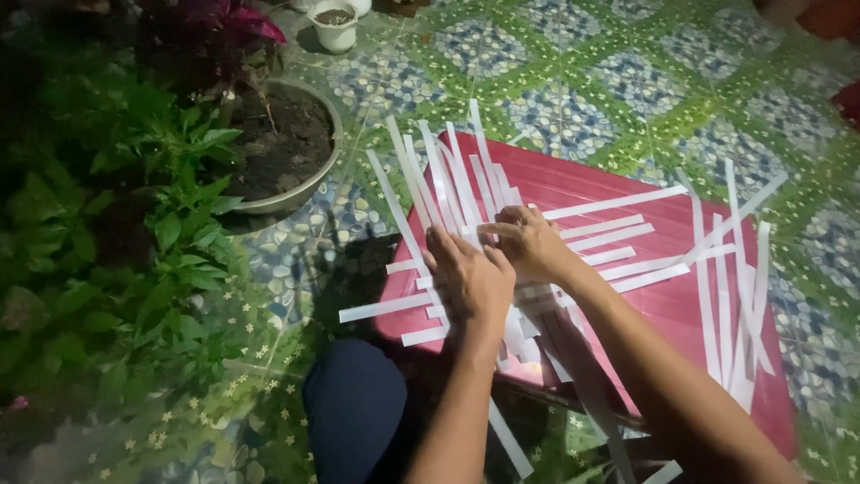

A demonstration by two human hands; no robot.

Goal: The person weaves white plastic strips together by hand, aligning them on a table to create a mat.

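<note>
- White paper strips [466, 193]: long, flat, narrow; crossed in a loose weave at the red board's [645, 309] left end, more fanned along its right edge.
- Left hand [468, 280]: flat on the crossing, fingers spread, clasping nothing.
- Right hand [524, 240]: fingertips pinching a strip beside it.
- Red board: smooth, glossy, rectangular.
- Round pot [285, 148]: dark soil, red-leaved plant [215, 36]; small white pot [336, 25] beyond.
- Floor [573, 72]: green-and-blue patterned tiles, dim light.

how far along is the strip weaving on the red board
Early on. Done: a small patch of white strips is crossed near the middle of the red board. In hand: left hand and right hand press that crossing. Left: loose strips on the right lie unwoven, and most ends stick out free.
</note>
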